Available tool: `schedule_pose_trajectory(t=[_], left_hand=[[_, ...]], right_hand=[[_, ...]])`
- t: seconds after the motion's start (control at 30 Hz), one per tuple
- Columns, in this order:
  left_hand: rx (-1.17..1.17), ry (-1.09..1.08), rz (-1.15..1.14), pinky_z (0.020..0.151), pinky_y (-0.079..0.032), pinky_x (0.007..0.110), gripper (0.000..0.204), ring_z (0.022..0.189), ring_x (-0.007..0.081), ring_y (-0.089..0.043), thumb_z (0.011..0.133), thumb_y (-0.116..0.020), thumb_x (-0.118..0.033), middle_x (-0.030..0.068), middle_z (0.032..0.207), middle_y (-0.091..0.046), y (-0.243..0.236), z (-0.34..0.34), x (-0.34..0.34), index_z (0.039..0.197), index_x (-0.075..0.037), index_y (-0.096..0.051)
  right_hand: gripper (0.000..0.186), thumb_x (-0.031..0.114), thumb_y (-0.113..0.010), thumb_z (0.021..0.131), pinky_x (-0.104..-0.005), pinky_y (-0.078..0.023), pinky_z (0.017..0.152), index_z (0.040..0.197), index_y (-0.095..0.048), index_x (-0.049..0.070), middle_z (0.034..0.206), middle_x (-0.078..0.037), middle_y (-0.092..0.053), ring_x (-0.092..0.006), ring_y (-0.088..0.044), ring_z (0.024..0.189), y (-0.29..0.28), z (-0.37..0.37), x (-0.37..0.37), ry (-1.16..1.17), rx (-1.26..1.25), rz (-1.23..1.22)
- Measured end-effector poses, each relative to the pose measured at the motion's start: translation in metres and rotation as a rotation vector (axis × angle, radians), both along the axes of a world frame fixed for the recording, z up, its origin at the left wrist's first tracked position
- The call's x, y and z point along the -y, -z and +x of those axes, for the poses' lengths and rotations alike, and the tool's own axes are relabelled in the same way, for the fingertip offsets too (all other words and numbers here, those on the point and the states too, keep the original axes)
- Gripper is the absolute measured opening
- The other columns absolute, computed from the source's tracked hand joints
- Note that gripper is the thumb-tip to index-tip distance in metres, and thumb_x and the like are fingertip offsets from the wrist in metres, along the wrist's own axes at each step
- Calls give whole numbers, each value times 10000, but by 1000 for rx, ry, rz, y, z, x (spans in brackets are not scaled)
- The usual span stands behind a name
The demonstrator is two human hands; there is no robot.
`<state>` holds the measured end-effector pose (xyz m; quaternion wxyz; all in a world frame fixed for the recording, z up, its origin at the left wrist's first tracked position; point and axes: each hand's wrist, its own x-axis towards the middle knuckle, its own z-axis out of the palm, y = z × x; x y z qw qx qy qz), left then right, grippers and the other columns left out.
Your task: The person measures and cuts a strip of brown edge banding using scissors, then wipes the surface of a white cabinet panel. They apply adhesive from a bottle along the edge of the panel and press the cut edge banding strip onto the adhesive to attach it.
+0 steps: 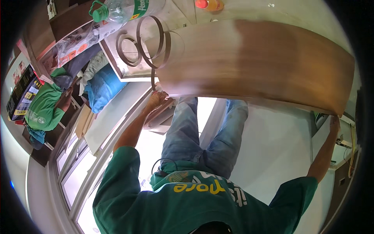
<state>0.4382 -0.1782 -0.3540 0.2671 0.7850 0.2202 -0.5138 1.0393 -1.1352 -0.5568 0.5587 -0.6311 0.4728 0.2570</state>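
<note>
Left hand [156, 100], arm extended forward, closed on the near left corner of a brown wood-grain panel [257, 64], beside a loose end of dark edge-banding strip [150, 43] coiled above. Right hand [334, 123], arm outstretched, grips the panel's right corner. Panel held level across the front, over a white counter [272, 136].

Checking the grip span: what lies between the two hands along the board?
In the head view, only the wooden board spans from left hand to right hand.
</note>
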Motion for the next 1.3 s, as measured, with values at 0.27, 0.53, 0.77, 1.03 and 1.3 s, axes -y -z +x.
schedule_pose_trajectory(t=[0.27,0.53,0.77,1.03,1.3], left_hand=[[-224,-407,-80,810,-552,362,271,871,232,-703,987,-460,-203,141,901,-715,28,-29,-42,977,15,-621],[-226,-408,-67,747,-532,369,190,823,234,-691,927,-545,-135,129,842,-708,57,-53,-46,890,-13,-685],[-275,-398,17,727,-530,366,107,787,229,-685,892,-613,-107,131,813,-700,57,-45,-45,895,-15,-666],[-176,-282,-39,715,-537,380,118,801,264,-688,913,-581,-96,152,848,-700,58,-48,-52,929,-10,-660],[-123,-252,-58,685,-519,376,118,783,262,-673,884,-563,-75,151,817,-682,56,-42,-54,909,-2,-652]], right_hand=[[443,219,-461,990,-350,-358,1074,1391,-430,35,1345,-109,-524,-263,-480,1259,7,2,21,-87,18,26],[407,211,-448,997,-326,-454,975,1333,-481,-16,1191,-146,-622,-272,-583,1128,17,-1,56,-622,164,-227],[450,250,-501,995,-309,-430,1042,1331,-466,-48,1221,-114,-581,-214,-550,1163,12,6,36,-272,-63,1050],[430,229,-448,992,-296,-439,1025,1317,-469,-52,1272,-114,-560,-225,-529,1191,12,0,47,-387,41,27],[355,203,-459,997,-280,-505,917,1247,-529,-39,1152,-89,-583,-182,-561,1046,27,6,85,-180,-28,197]])
